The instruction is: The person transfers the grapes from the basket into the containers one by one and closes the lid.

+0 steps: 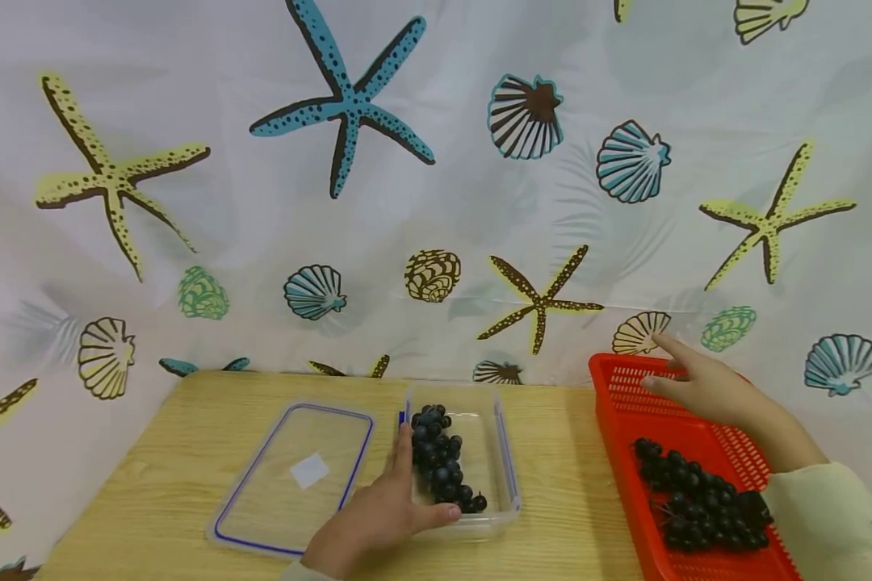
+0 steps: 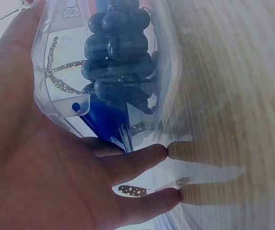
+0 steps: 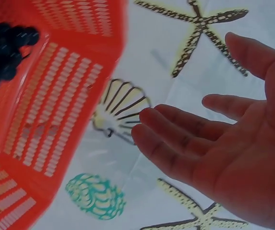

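Head view: right hand point(image 1: 712, 391) hangs over the far part of the red basket point(image 1: 616, 452), fingers extended, thumb held apart, nothing gripped. Basket grapes point(image 1: 698, 500) lie on the basket floor, toward the near side. From the right fingers they are nearer, lower and slightly to the right. Long axis of the bunch slants from far left to near right; the far-left end is the closest to the fingertips.

Right wrist view agrees: palm bare, fingers nearly straight, fingertips apart from both basket wall and grapes. Of the two hands the right is much the nearer to this bunch. My reading: a reach for it would have to go down and back toward the near side, with the fingers lined up across that slant.

Left hand point(image 1: 388, 504) sits at the near-left corner of the clear box point(image 1: 507, 460). Fingers run straight along the left wall, thumb over the near rim; likely a steadying touch, no closed grip. Left wrist view shows the blue latch point(image 2: 106, 124) just beside these fingers; whether the fingertips press the worktop point(image 1: 555, 476) I cannot tell.

Box grapes point(image 1: 439, 456) lie along the box's left side, long axis far to near, bending right at the near end. Right part of the box floor is bare. Lid point(image 1: 269, 500) lies flat left of the box, off it.
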`<state>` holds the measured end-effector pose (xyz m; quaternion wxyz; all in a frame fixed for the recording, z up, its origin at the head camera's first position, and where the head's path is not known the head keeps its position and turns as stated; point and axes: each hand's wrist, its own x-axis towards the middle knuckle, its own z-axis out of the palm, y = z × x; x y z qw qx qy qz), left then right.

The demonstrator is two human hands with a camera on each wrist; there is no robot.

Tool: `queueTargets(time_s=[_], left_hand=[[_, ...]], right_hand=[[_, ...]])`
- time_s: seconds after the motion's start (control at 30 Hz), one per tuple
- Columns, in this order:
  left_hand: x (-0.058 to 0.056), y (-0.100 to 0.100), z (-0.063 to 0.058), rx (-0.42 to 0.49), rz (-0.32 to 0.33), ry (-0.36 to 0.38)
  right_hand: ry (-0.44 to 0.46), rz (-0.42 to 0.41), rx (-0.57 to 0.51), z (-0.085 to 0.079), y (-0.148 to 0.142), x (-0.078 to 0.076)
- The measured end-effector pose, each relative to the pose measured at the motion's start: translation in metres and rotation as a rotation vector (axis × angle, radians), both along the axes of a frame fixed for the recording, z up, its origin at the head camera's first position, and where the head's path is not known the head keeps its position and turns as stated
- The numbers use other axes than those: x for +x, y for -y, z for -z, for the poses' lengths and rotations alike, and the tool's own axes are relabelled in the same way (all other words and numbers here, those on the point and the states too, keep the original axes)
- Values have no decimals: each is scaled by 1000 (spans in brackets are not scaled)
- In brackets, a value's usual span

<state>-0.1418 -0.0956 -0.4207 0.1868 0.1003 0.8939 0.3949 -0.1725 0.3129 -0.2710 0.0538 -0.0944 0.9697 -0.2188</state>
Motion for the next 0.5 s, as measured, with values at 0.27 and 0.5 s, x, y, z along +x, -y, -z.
queueTargets(time_s=[0.27, 0.5], left_hand=[[0, 1, -1, -6, -3, 16], [-1, -1, -2, 2, 1, 24]], right_hand=[[7, -6, 5, 22, -30, 1], [113, -17, 10, 47, -45, -1]])
